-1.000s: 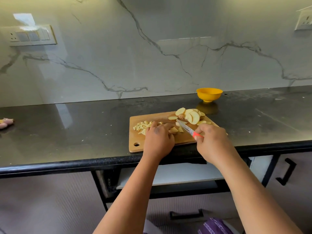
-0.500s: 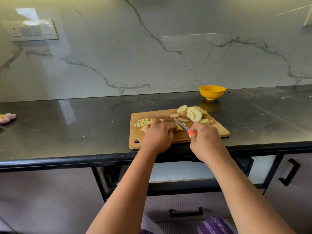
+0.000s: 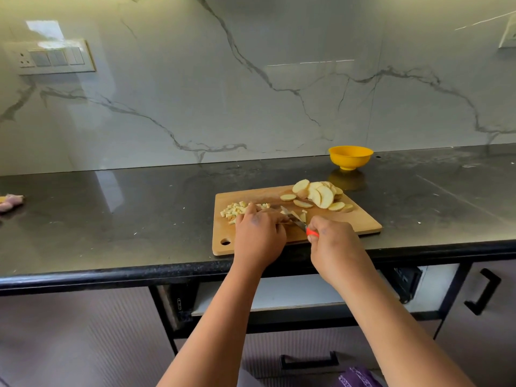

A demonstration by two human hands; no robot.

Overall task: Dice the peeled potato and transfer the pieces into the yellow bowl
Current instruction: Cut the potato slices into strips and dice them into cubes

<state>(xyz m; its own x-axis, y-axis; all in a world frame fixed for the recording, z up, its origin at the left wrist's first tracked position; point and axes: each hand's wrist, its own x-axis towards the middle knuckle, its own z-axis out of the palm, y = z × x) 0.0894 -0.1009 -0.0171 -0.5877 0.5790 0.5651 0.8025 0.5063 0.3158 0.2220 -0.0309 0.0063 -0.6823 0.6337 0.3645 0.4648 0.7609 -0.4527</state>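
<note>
On the cutting board, we see the left hand with fingers curled, pinning potato strips at its fingertips. The right hand grips the knife, blade against them. Potato slices lie beyond; diced pieces sit left of the fingers, and the yellow bowl stands well apart.

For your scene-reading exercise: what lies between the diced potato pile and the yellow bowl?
In the head view, the stack of potato slices on the cutting board lies between the diced pile and the yellow bowl.
</note>
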